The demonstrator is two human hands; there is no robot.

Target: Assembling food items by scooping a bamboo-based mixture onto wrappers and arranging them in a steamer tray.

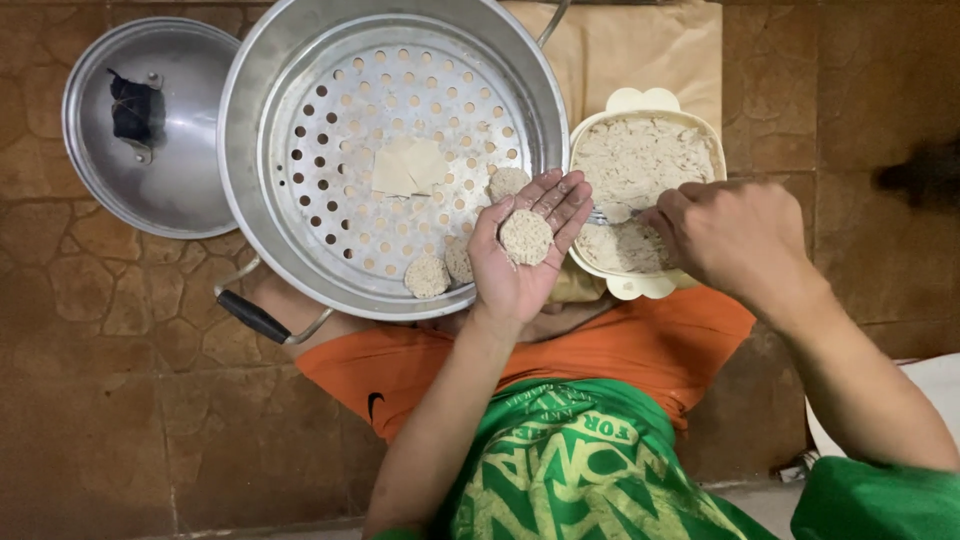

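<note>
Head view: my left hand (520,255) lies spread, cradling a soft, crumbly patty (526,237) beside the steamer (250,150); I'd support it underneath. My right hand (725,235) pinches a fork (603,215).

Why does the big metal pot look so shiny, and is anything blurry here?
Head view: light from above glares off the pot's rim and the lid; the left hand holding a round patty is sharp; the right hand over the cream bowl looks slightly soft; a dark smudge at the right edge is blurred.
</note>
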